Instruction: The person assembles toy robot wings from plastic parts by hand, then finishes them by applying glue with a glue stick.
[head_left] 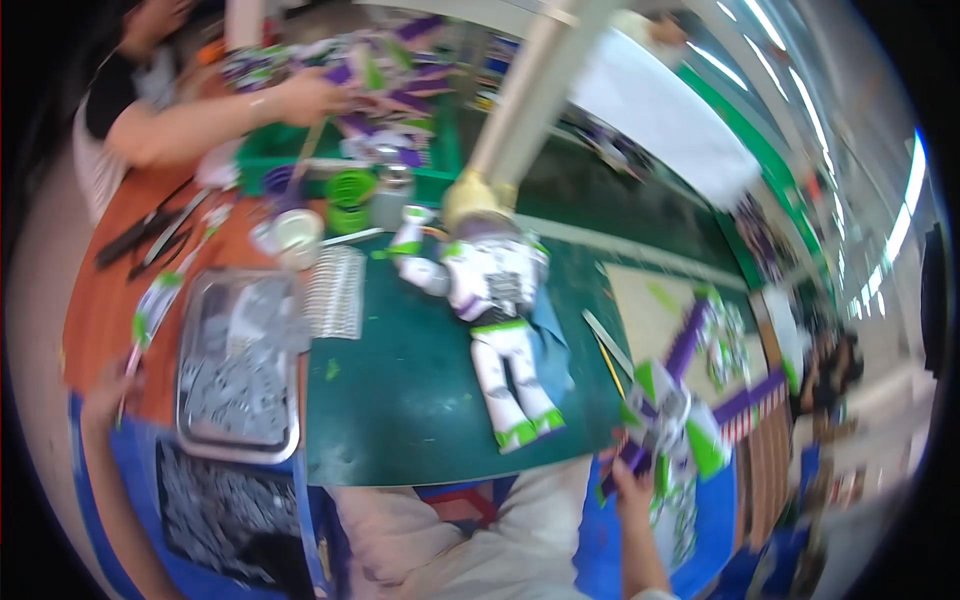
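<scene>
A toy spaceman figure (503, 290) in white, green and purple lies on the green work mat, legs toward me. At the right, my right hand (630, 485) is closed round a purple part of a toy wing pack (672, 420) with white and green pieces and long purple wings. On the far left, my left hand (108, 395) is closed, its fingers at the lower end of a thin pale stick (131, 368). Just beyond that stick lies a white and green piece (155, 305); blur hides whether the two are joined.
A metal tray (187, 375) of grey parts stands near my left hand, a spiral notebook (337, 292) beside it. Green cups (350, 200) and a white cup (297, 238) stand farther back. Another person's arm (215, 125) reaches over a green bin of toy parts. A pencil (610, 368) lies right of the figure.
</scene>
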